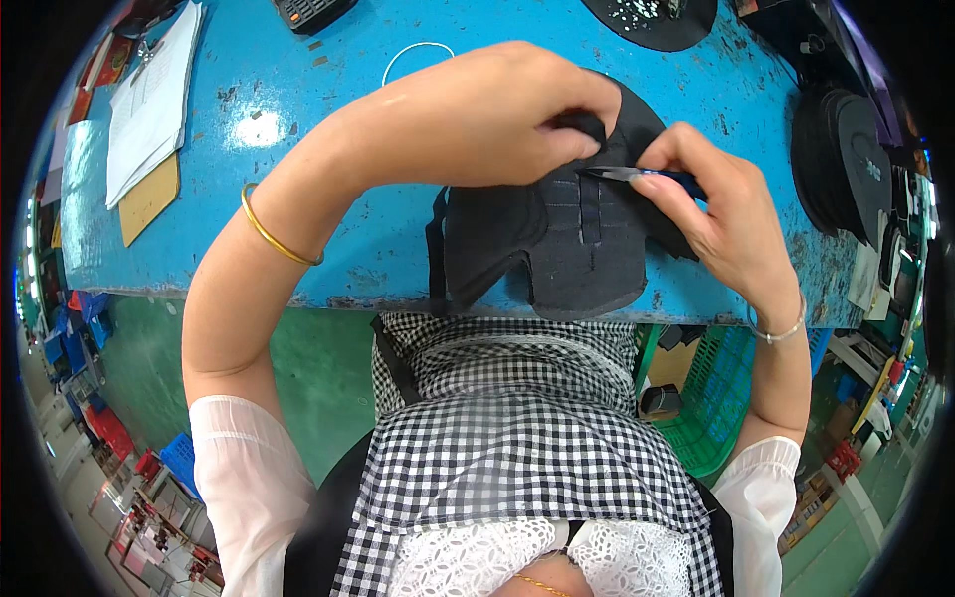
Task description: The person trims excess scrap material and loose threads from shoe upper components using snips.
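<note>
A black padded fabric piece (587,274) with stitched lines and a notched near edge lies across the table's front edge area. Over its far part, my left hand (527,109) is closed, gripping a dark strip of black fabric (582,123) whose far end is hidden by the fingers. Closed around the dark blue handle of small snips (609,172), my right hand (714,194) comes in from the right. The snips' silver blades point left, at the top of a narrow black strap (590,214) on the padded piece. Whether the blades touch fabric, I cannot tell.
The blue table (328,239) has a worn front edge. Papers on a clipboard (154,109) lie at left, a calculator (310,12) at the back. Stacked black pieces (841,164) stand at right, and a dark round pad (652,25) lies behind. Below is a green basket (711,398).
</note>
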`<state>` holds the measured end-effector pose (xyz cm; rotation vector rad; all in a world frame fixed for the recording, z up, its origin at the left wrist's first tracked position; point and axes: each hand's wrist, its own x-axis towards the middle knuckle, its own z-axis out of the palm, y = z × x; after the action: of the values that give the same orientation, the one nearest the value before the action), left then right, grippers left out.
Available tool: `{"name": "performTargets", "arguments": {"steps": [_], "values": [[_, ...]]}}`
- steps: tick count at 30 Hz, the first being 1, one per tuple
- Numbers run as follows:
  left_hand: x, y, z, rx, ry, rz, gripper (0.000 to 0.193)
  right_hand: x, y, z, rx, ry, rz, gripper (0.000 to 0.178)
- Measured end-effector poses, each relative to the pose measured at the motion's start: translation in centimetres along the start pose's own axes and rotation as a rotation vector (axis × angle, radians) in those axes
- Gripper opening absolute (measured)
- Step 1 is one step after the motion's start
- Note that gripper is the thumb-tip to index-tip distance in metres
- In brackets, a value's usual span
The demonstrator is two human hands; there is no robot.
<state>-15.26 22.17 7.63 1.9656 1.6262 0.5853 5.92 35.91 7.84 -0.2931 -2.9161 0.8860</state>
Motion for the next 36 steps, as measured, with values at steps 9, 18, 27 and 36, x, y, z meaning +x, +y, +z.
{"name": "performTargets", "arguments": {"steps": [9,18,27,36], "values": [[-2.5,-0.3,-3.2,-0.984,0.343,-0.374,0.011,-1.9,-5.7,3.6,-0.36,0.079,-0.262,0.032],[-4.4,0.5,-5.7,-0.643,0.455,-0.292,0.014,-1.1,-6.5,4.3,-0.514,0.034,-0.125,0.02],[-3.0,1.6,-4.1,-0.781,0.165,-0.259,0.008,-4.6,-2.7,1.8,0.389,0.243,0.19,0.016],[-2.5,1.1,-4.6,-0.898,0.471,-0.181,0.011,-7.3,-5.7,3.9,-0.352,0.013,-0.101,0.049]]}}
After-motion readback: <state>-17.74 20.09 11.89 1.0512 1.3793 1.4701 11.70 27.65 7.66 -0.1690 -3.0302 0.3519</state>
